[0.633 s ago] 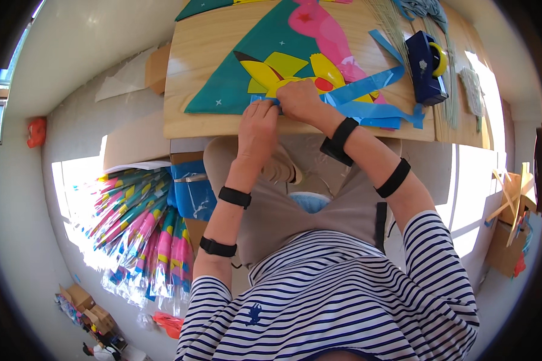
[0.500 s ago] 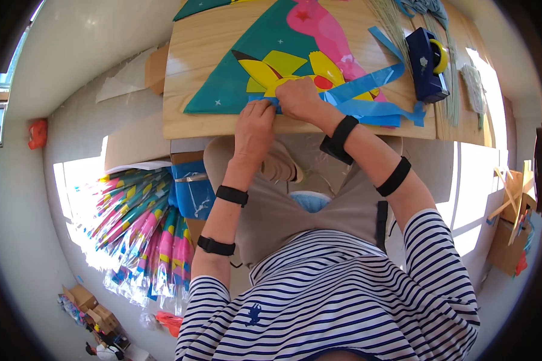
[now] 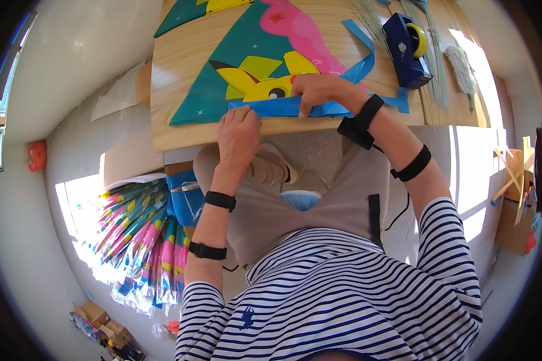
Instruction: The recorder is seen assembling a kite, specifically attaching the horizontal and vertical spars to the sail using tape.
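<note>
A triangular kite-like sheet (image 3: 206,90), green with a pink part and a yellow cartoon figure, lies flat on the wooden table. Along its near edge runs a blue ribbon (image 3: 274,107), whose loose length curls away to the right. My left hand (image 3: 239,133) has its fingers together, pressing the ribbon's left end at the table edge. Farther right, my right hand (image 3: 324,91) is closed on the ribbon, thumb below and fingers bent over it. That hand covers part of the yellow figure.
Beyond my right hand stands a dark blue tape dispenser (image 3: 407,53) with a yellow roll. Thin sticks (image 3: 432,72) and a clear packet (image 3: 462,69) lie beside it. Another printed sheet (image 3: 183,17) is at the far left. Many bagged colourful sheets (image 3: 135,225) are piled left of my legs.
My hands have moved apart: the right hand has slid rightward along the ribbon while the left stays near its left end. More ribbon now lies straight along the sheet's edge.
</note>
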Demonstrator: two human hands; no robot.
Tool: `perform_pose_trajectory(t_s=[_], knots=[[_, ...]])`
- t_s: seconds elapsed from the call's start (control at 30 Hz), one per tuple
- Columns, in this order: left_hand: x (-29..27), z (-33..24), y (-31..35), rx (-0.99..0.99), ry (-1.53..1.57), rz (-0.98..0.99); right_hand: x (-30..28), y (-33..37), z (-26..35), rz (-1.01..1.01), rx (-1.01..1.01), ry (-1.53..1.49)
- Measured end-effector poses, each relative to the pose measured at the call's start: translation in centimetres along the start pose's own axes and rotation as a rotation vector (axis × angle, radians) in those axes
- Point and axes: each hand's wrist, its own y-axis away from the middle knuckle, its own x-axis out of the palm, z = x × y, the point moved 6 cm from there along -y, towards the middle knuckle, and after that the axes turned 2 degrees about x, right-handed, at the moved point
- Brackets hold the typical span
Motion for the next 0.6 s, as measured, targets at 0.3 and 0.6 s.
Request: perform_pose_trajectory(t_s=[0.3,0.6], knots=[[0.4,0.3,0.2,-0.007,-0.045,0.074,-1.9,10.9,-8.6,0.111,0.162,-0.424],[0.4,0.3,-0.1,-0.02,-0.049,0.121,-2.5,23.1,-20.2,-0.11,0.352,-0.599]])
